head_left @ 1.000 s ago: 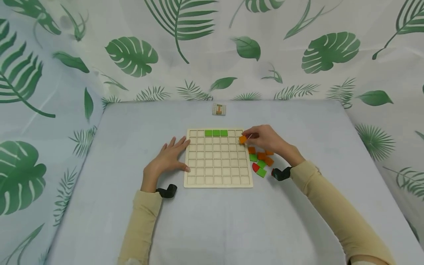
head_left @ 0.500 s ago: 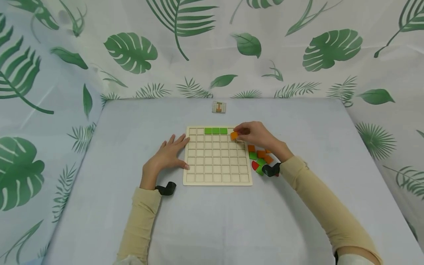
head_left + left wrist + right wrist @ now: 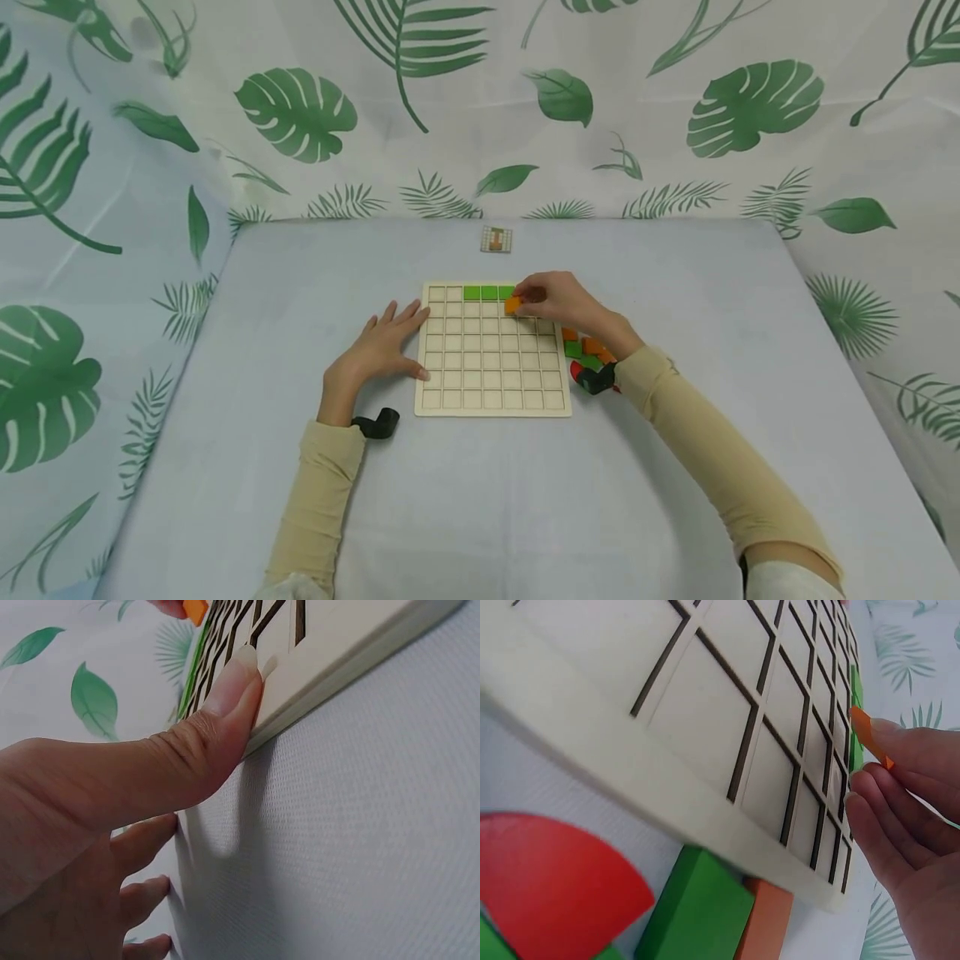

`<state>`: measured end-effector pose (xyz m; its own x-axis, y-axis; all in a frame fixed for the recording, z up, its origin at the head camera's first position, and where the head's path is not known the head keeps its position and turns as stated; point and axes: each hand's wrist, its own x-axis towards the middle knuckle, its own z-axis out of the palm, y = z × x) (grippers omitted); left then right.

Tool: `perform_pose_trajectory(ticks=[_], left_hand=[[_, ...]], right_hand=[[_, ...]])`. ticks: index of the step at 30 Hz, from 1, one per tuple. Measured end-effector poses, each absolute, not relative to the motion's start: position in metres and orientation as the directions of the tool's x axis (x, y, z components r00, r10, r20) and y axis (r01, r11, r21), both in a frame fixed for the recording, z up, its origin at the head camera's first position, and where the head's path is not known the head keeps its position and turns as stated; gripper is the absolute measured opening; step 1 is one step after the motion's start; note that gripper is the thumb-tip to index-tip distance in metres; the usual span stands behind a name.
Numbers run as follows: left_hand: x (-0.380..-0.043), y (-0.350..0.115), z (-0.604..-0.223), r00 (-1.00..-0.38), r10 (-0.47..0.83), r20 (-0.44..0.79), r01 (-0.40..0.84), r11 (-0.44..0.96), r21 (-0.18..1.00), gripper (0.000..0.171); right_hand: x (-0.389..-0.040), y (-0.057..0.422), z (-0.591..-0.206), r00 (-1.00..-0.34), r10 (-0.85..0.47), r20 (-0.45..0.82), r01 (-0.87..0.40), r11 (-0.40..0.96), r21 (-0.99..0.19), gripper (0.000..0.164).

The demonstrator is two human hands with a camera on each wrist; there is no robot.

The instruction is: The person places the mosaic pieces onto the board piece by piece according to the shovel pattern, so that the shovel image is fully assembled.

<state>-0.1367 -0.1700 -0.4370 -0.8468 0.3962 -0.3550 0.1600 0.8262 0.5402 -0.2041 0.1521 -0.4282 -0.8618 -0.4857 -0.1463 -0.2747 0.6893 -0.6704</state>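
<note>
A pale wooden grid board (image 3: 491,358) lies flat on the table, with three green square tiles (image 3: 489,292) in a row along its far edge. My right hand (image 3: 567,300) pinches an orange square tile (image 3: 513,305) between thumb and fingers, over the board's upper part near the rightmost green tile. In the right wrist view the orange tile (image 3: 870,736) is tilted. Spread along the board's left edge, my left hand (image 3: 381,343) has fairly straight fingers. Its thumb (image 3: 217,697) rests on the board's rim, while the other fingertips touch the tablecloth.
Loose green and orange tiles lie beside the board's right edge, among them a green tile (image 3: 573,349) and an orange tile (image 3: 570,334). A red quarter-round piece (image 3: 562,881) is with them. A small patterned card (image 3: 497,239) lies beyond the board.
My right hand has moved left over the board with the orange tile, from the right edge toward the green row. My left hand has stayed at the board's left edge.
</note>
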Motion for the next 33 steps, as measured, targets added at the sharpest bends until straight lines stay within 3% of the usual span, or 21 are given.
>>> perform_pose_trajectory(ticks=[33], left_hand=[[-0.139,-0.174,-0.44,-0.845,0.414,-0.338,0.172,0.81,0.561,0.109]], right_hand=[[-0.214,0.116,-0.439,-0.816,-0.57,-0.093,-0.375,0.645,-0.666,0.029]])
